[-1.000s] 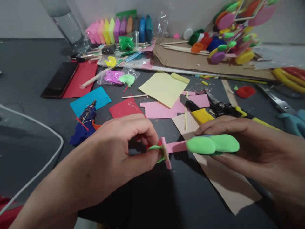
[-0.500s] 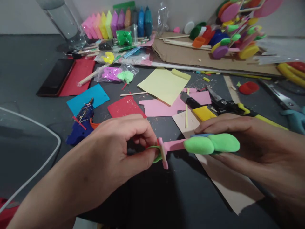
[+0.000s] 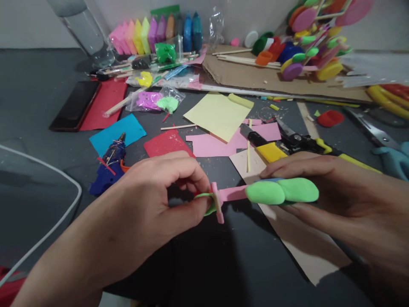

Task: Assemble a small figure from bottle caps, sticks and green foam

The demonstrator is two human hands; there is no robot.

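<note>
Between both hands is a small craft model [image 3: 234,193] with a pink bar, a pink-tipped stick crosspiece [image 3: 217,202] and a green two-lobed clay piece [image 3: 283,191] on its right end. My left hand [image 3: 166,196] pinches the left end, where a thin green piece and a bit of red show beside the crosspiece. My right hand [image 3: 332,194] grips the right end behind the green clay, fingers above and thumb below. A sliver of blue shows at that end; the rest there is hidden by the clay and the fingers.
A blue glue gun [image 3: 110,170] lies left. Behind are paper sheets [image 3: 219,115], a yellow cutter knife [image 3: 271,151], pliers [image 3: 297,136] and scissors [image 3: 380,136]. A phone [image 3: 75,104], clay packets [image 3: 153,34] and a colourful clay model [image 3: 316,47] stand farther back. A white cable [image 3: 68,177] curves at left.
Almost nothing differs. The model and both hands hold the same pose, and the view has shifted slightly.
</note>
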